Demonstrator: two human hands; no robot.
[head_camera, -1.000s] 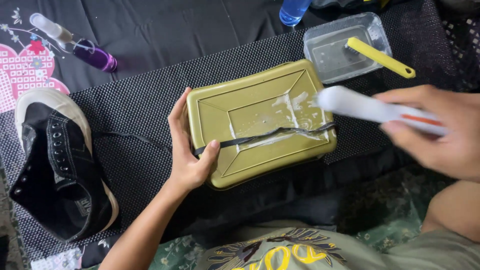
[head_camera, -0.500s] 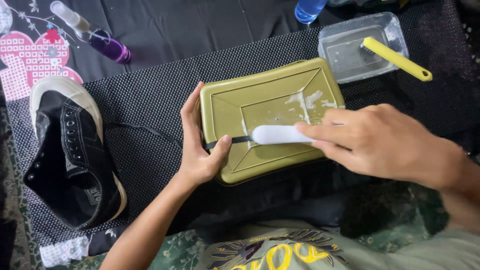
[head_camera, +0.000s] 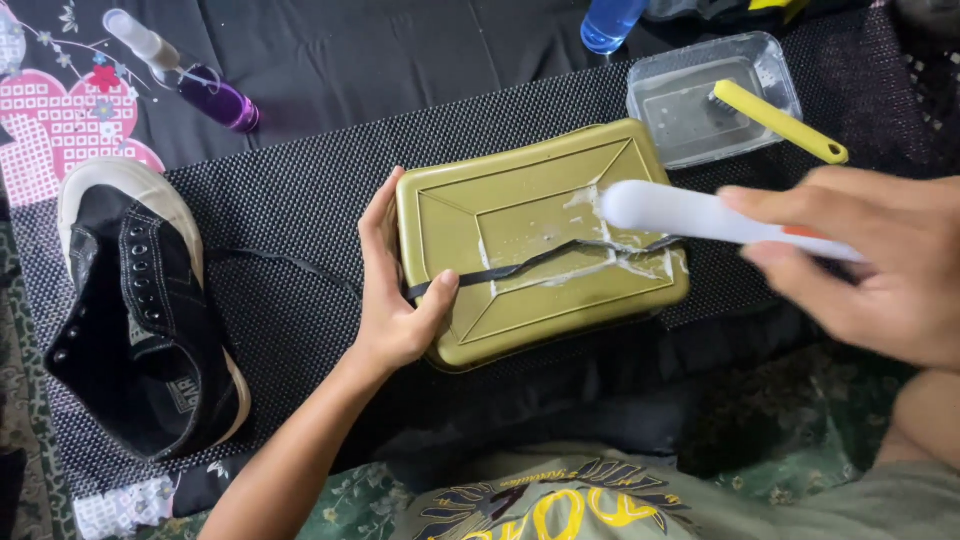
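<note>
A thin black shoelace (head_camera: 540, 262) lies stretched across the soapy top of an olive-green rectangular plastic box (head_camera: 545, 240) on the black mesh mat (head_camera: 300, 210). The left hand (head_camera: 395, 300) grips the box edge, its thumb pinning the lace. The right hand (head_camera: 880, 265) is closed around a white-handled brush (head_camera: 690, 213). The lace looks limp, light and slippery when wet, so it is best held near its end.

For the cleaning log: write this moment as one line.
left hand: pins black shoelace on olive lid | right hand: holds white brush over soapy lace | black shoe: beside, unlaced
</note>
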